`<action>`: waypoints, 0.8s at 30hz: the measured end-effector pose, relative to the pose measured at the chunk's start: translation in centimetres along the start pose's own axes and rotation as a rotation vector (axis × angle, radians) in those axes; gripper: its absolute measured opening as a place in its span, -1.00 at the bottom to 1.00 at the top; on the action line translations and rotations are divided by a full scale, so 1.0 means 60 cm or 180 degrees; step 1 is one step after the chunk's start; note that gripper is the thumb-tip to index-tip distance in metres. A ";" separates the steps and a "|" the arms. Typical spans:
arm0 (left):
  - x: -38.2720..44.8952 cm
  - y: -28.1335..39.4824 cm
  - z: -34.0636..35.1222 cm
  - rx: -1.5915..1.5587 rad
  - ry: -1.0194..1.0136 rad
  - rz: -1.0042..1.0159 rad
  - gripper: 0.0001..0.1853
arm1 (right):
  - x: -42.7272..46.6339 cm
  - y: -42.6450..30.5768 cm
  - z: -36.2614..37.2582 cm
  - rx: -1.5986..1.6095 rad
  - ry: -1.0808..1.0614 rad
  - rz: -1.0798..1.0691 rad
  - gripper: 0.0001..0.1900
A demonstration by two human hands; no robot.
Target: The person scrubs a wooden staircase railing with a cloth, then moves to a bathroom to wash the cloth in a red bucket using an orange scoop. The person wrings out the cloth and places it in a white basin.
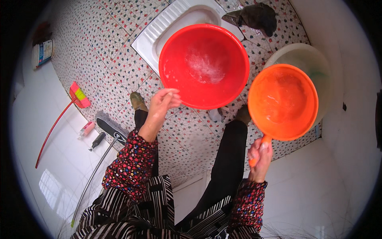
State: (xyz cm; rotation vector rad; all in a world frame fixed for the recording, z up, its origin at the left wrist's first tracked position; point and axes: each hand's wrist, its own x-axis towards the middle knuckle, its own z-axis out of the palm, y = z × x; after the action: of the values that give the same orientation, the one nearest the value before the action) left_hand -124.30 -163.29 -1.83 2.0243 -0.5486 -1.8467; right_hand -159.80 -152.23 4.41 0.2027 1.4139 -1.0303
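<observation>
My right hand [260,158] grips the handle of an orange plastic dipper [283,101] with water in its bowl. The dipper is over the near part of a large whitish tub [323,70] at the right. At the near left rim of a red plastic basin [203,100] is my left hand [164,103], its fingers bent; whether they pinch the rim or only touch it cannot be told. A little foamy water lies on the basin's bottom. Behind the basin, partly covered by it, is a white ceramic squat toilet [153,33].
Dark wet cloth or footwear [258,18] lies beyond the toilet. Against the left wall are a broom [78,95], a grey-headed mop [112,125], a pink bottle [86,129] and a dark bottle [98,139]. My shoes stand on the tiled floor [179,131] near the basin. A wall bounds the right.
</observation>
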 end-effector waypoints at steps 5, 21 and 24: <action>0.082 0.046 0.131 -0.1692 -0.0001 -0.0377 -0.61 | -0.051 0.005 0.070 -0.0318 -0.0202 0.0243 -0.68; 0.137 0.089 0.088 0.4521 -0.0268 0.0610 -0.36 | 0.022 0.013 0.117 -0.4324 0.0326 -0.2407 -0.54; 0.125 0.086 0.091 0.5212 -0.0134 0.1243 -0.29 | 0.036 0.000 0.022 -0.4309 0.0824 -0.2710 -0.55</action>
State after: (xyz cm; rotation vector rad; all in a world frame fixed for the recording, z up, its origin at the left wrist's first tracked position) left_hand -129.40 -171.50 -6.24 2.1694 -2.8447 -1.0814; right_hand -159.22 -154.12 2.84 -1.3822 2.1989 -0.4589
